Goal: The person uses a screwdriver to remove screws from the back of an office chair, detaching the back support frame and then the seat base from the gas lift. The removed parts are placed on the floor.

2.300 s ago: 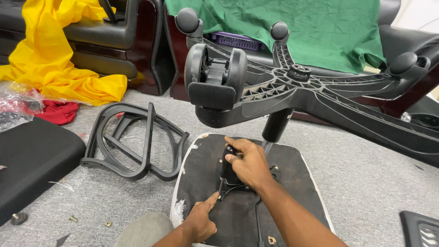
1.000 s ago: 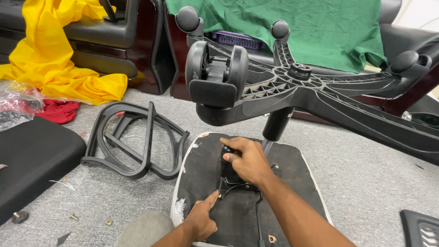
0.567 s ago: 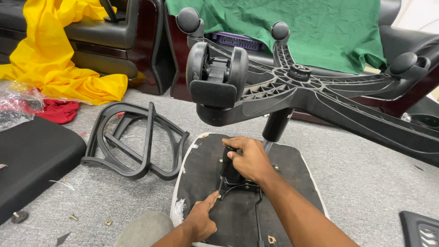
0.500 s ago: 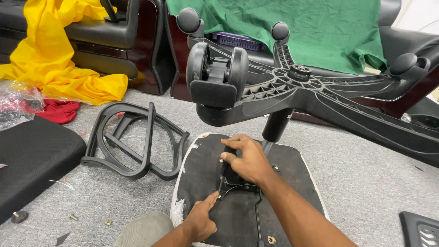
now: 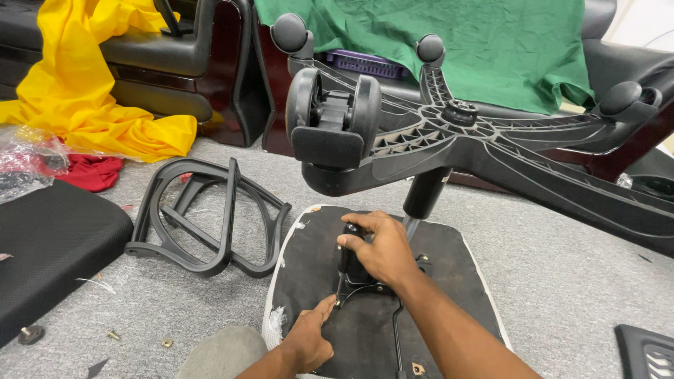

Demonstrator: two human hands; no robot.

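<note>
From the head camera we look down on an upturned office chair (image 5: 393,295) lying seat-down on the grey carpet floor (image 5: 554,260). Its gas-lift column (image 5: 425,193) rises from the underside of the seat toward us and slightly away, and the five-armed base (image 5: 491,151) spreads across the upper half of the view with its casters in the air; the nearest twin-wheel caster (image 5: 333,116) faces us.

Our right hand (image 5: 378,249) is closed around the black handle of a screwdriver (image 5: 345,263). The tool stands nearly upright, its long axis running from the handle top at our thumb down and a little toward us, the tip meeting the black metal mechanism plate (image 5: 365,288) bolted to the seat underside. The handle is mostly hidden inside the fist.

Our left hand (image 5: 309,337) rests on the seat just below the tool, index finger stretched out with its tip touching or just beside the screwdriver tip; the other fingers are curled, gripping nothing that we can see.

Left of the seat lie two black armrest frames (image 5: 210,224), one stacked on the other, near a black seat cushion (image 5: 49,245). A few small screws (image 5: 112,335) sit loose on the carpet. Yellow cloth (image 5: 91,91) and green cloth (image 5: 477,42) drape the furniture behind.
</note>
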